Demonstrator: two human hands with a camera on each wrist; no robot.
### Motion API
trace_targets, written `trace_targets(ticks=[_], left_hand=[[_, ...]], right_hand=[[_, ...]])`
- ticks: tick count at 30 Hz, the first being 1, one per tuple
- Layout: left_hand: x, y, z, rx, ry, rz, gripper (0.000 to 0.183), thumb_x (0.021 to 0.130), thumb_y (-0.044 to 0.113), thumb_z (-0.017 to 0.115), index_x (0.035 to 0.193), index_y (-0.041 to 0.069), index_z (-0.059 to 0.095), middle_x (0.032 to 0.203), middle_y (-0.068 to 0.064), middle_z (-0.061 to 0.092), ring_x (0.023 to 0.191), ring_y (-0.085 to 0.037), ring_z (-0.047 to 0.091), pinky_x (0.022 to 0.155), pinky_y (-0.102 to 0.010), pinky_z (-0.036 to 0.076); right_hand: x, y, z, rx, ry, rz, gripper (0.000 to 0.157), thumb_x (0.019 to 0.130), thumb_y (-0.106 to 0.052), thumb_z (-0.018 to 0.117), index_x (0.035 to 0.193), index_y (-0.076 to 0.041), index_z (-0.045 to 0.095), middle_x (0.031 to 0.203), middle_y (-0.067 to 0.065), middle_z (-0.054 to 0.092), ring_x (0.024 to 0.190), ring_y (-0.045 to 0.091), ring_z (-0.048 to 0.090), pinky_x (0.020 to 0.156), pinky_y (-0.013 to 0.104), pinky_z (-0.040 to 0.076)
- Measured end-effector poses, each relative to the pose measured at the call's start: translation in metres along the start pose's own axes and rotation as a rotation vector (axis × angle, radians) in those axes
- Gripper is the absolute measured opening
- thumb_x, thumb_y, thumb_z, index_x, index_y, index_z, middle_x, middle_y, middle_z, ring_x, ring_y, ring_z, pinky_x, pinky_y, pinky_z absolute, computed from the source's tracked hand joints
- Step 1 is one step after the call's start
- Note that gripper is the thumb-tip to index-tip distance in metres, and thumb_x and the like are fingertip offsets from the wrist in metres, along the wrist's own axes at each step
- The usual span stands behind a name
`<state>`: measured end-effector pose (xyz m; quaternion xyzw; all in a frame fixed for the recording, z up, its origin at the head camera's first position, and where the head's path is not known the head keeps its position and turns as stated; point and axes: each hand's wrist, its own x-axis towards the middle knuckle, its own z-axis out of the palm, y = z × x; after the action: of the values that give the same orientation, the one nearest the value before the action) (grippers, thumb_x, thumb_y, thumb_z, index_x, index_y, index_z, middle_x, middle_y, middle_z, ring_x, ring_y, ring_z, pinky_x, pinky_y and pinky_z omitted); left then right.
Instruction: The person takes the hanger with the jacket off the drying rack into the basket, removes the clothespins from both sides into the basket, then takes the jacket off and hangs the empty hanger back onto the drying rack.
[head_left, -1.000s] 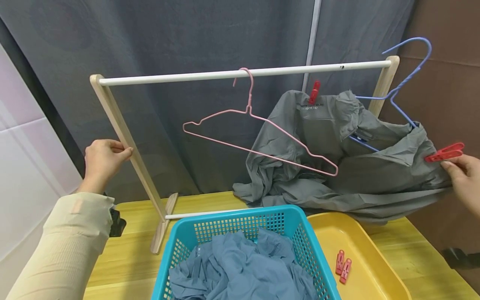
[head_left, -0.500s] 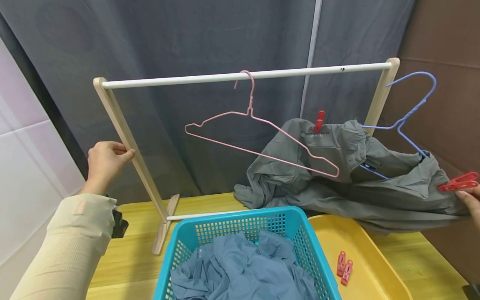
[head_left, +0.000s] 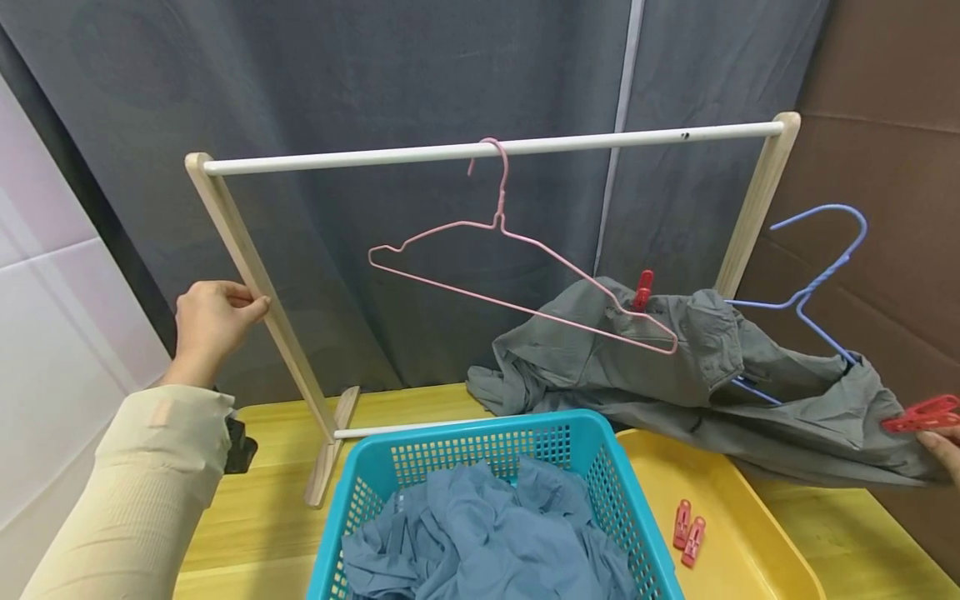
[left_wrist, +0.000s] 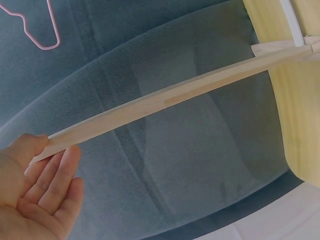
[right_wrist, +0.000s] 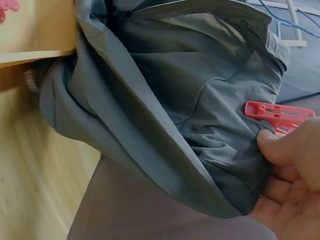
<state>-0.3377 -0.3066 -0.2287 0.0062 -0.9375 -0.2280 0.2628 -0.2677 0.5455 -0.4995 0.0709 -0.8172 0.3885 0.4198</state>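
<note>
My left hand (head_left: pixel 212 323) pinches the left wooden post (left_wrist: pixel 120 110) of a clothes rack between thumb and fingers. At the right edge of the head view, my right hand (right_wrist: pixel 295 175) pinches a grey shirt (head_left: pixel 817 417) beside a red clothespin (right_wrist: pixel 272 112) clipped on its shoulder. Inside the shirt sits a blue hanger (head_left: pixel 817 279); its hook stands free, below and right of the rail (head_left: pixel 585 145). Another red clothespin (head_left: pixel 642 290) is clipped on the shirt's other shoulder. The shirt droops low, its lower part near the table behind a basket.
A pink hanger (head_left: pixel 450 283) hangs from the rail, in front of part of the shirt. Below stands a teal basket (head_left: pixel 480 429) with blue-grey cloth (head_left: pixel 487 525). Beside it, a yellow tray (head_left: pixel 750 533) holds two red clothespins (head_left: pixel 687 533). A grey curtain (head_left: pixel 337 83) hangs behind.
The shirt, blue hanger and its clothespins have come down and somewhat to the right with my right hand. My left hand stays on the post.
</note>
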Motion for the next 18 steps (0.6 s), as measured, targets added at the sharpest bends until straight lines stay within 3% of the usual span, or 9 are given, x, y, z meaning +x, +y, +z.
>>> trace_targets(ticks=[4, 7, 10, 11, 14, 16, 18], left_hand=[[0.000, 0.000, 0.001, 0.001, 0.002, 0.000, 0.032, 0.087, 0.017, 0.060, 0.093, -0.014, 0.064, 0.089, -0.028, 0.064, 0.078, -0.039, 0.060, 0.057, -0.035, 0.042], [0.000, 0.000, 0.001, 0.006, 0.005, 0.003, 0.032, 0.088, 0.017, 0.059, 0.093, -0.014, 0.064, 0.090, -0.028, 0.064, 0.079, -0.040, 0.059, 0.061, -0.041, 0.043], [0.000, 0.000, 0.001, 0.006, 0.006, 0.005, 0.032, 0.088, 0.017, 0.059, 0.093, -0.014, 0.064, 0.090, -0.029, 0.064, 0.079, -0.041, 0.059, 0.063, -0.043, 0.042], [0.000, 0.000, 0.001, 0.005, 0.007, 0.006, 0.032, 0.088, 0.017, 0.059, 0.093, -0.014, 0.064, 0.090, -0.029, 0.063, 0.079, -0.041, 0.059, 0.063, -0.043, 0.042], [0.000, 0.000, 0.002, 0.003, 0.008, 0.007, 0.032, 0.087, 0.017, 0.060, 0.093, -0.014, 0.064, 0.090, -0.029, 0.063, 0.079, -0.041, 0.059, 0.062, -0.041, 0.042], [0.001, -0.001, 0.002, 0.001, 0.008, 0.009, 0.032, 0.087, 0.016, 0.060, 0.093, -0.015, 0.064, 0.090, -0.029, 0.063, 0.078, -0.041, 0.059, 0.061, -0.039, 0.042], [0.001, -0.001, 0.001, 0.004, 0.009, 0.009, 0.031, 0.087, 0.016, 0.060, 0.093, -0.014, 0.064, 0.090, -0.029, 0.063, 0.078, -0.040, 0.059, 0.059, -0.036, 0.042]], right_hand=[[-0.020, 0.024, -0.003, -0.026, -0.039, -0.006, 0.050, 0.086, 0.008, 0.053, 0.092, -0.041, 0.058, 0.095, -0.037, 0.051, 0.086, -0.017, 0.045, 0.070, 0.002, 0.028], [-0.035, 0.027, -0.003, -0.083, -0.034, -0.036, 0.033, 0.083, 0.012, 0.057, 0.089, -0.018, 0.067, 0.094, -0.035, 0.054, 0.080, -0.017, 0.048, 0.067, 0.002, 0.032], [-0.044, 0.017, 0.000, -0.092, -0.037, -0.035, 0.016, 0.081, 0.015, 0.058, 0.090, 0.005, 0.065, 0.091, -0.033, 0.056, 0.075, -0.016, 0.050, 0.063, 0.002, 0.034], [-0.047, 0.011, 0.000, -0.092, -0.043, -0.039, 0.017, 0.080, 0.015, 0.057, 0.090, 0.005, 0.065, 0.091, -0.033, 0.056, 0.074, -0.016, 0.050, 0.062, 0.002, 0.034], [-0.051, -0.023, 0.005, -0.011, -0.061, -0.015, 0.038, 0.081, 0.019, 0.053, 0.093, -0.014, 0.067, 0.092, -0.032, 0.058, 0.076, -0.016, 0.052, 0.064, 0.002, 0.036], [-0.050, -0.058, 0.010, 0.064, -0.076, -0.019, 0.050, 0.082, 0.019, 0.051, 0.095, -0.028, 0.064, 0.091, -0.033, 0.058, 0.075, -0.017, 0.052, 0.063, 0.001, 0.036], [-0.048, -0.098, 0.015, 0.197, -0.097, -0.013, 0.050, 0.085, 0.015, 0.050, 0.096, -0.032, 0.063, 0.090, -0.029, 0.060, 0.073, -0.015, 0.054, 0.061, 0.002, 0.037]])
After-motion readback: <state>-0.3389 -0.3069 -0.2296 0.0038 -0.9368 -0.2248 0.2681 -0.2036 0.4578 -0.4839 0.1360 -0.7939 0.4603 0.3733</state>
